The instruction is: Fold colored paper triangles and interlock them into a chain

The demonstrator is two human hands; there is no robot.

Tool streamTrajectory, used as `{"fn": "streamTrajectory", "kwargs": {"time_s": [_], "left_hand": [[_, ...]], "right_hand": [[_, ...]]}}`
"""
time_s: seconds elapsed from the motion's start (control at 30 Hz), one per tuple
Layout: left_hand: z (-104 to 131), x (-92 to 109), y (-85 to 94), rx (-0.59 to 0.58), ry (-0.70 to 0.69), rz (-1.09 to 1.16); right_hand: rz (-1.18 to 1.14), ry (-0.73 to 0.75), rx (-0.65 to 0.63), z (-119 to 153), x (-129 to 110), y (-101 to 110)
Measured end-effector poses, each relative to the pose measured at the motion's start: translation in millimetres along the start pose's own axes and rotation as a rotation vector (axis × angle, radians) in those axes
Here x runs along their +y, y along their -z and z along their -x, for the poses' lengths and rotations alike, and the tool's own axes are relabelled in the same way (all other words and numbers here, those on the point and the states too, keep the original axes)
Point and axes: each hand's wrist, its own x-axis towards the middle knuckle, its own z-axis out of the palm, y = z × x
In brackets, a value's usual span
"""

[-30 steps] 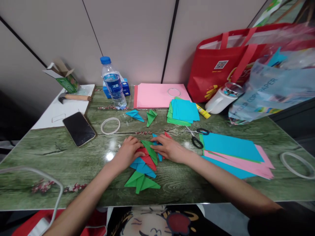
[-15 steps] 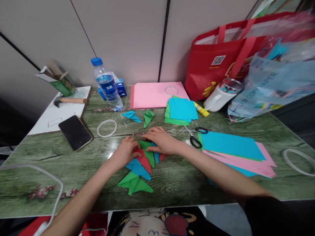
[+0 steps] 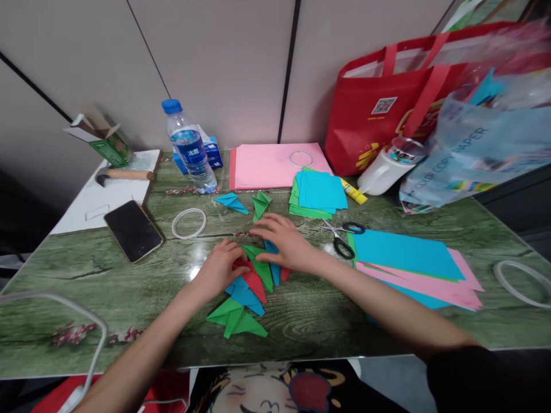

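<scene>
A curved row of folded paper pieces lies on the table: red (image 3: pixel 253 283), blue (image 3: pixel 245 297) and green (image 3: pixel 260 266), overlapping, with more blue and red toward the right. My left hand (image 3: pixel 221 267) is closed on the upper left edge of the row, its thumb over the red piece; the fingertips are partly hidden. Above the row's right end, my right hand (image 3: pixel 286 244) has its fingers apart and holds nothing. A separate green folded piece (image 3: pixel 235 319) rests at the near end. Beyond my hands are a small blue folded piece (image 3: pixel 232 202) and a green one (image 3: pixel 260 205).
Scissors (image 3: pixel 340 232) and coloured paper strips (image 3: pixel 408 255) lie right. Square sheets (image 3: pixel 322 190), a glue stick (image 3: pixel 353 191) and pink paper (image 3: pixel 267 166) are behind. A phone (image 3: pixel 134 231), tape ring (image 3: pixel 189 223), water bottle (image 3: pixel 193 152) and hammer (image 3: pixel 129 175) are left; a red bag (image 3: pixel 357 115) stands back right.
My right hand has lifted slightly and its fingers have spread, showing more of the blue piece. My left hand stays on the row.
</scene>
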Motion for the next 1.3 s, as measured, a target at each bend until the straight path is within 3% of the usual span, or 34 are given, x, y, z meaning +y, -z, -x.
{"fn": "streamTrajectory", "kwargs": {"time_s": [0.07, 0.13, 0.23, 0.37, 0.47, 0.6, 0.7, 0.8, 0.9, 1.03, 1.13, 1.3], "left_hand": [[0, -1, -0.9, 0.018, -0.008, 0.011], [1, -3, -2.1, 0.035, -0.018, 0.027], [1, -3, -4.1, 0.057, -0.03, 0.05], [2, -2, -6.3, 0.102, -0.061, 0.077], [1, -3, -7.2, 0.135, -0.076, 0.108], [-5, -6, -9.4, 0.177, -0.038, 0.168], [-11, -9, -13.9, 0.237, -0.005, 0.206], [-13, -14, -19.6, 0.284, -0.005, 0.211], [-11, -19, -23.1, 0.309, -0.026, 0.216], [-7, -22, -22.3, 0.305, -0.139, 0.247], [-5, -22, -21.3, 0.325, -0.198, 0.235], [-1, -24, -21.5, 0.331, -0.208, 0.222]], "right_hand": [[-0.04, -0.177, 0.126, 6, 8, 5], [-0.124, -0.357, 0.142, 13, 18, 8], [-0.356, -0.534, 0.067, 20, 27, 10], [-0.65, -0.615, -0.064, 19, 27, 9], [-0.821, -0.622, -0.096, 15, 22, 13], [-0.914, -0.605, 0.056, 16, 13, 24], [-0.924, -0.485, 0.168, 24, 3, 26], [-0.926, -0.349, 0.268, 40, -13, 11], [-0.885, -0.242, 0.349, 54, -28, -16], [-0.662, -0.232, 0.447, 59, -32, -47], [-0.528, -0.235, 0.445, 54, -23, -55], [-0.478, -0.121, 0.404, 52, -16, -50]]}}
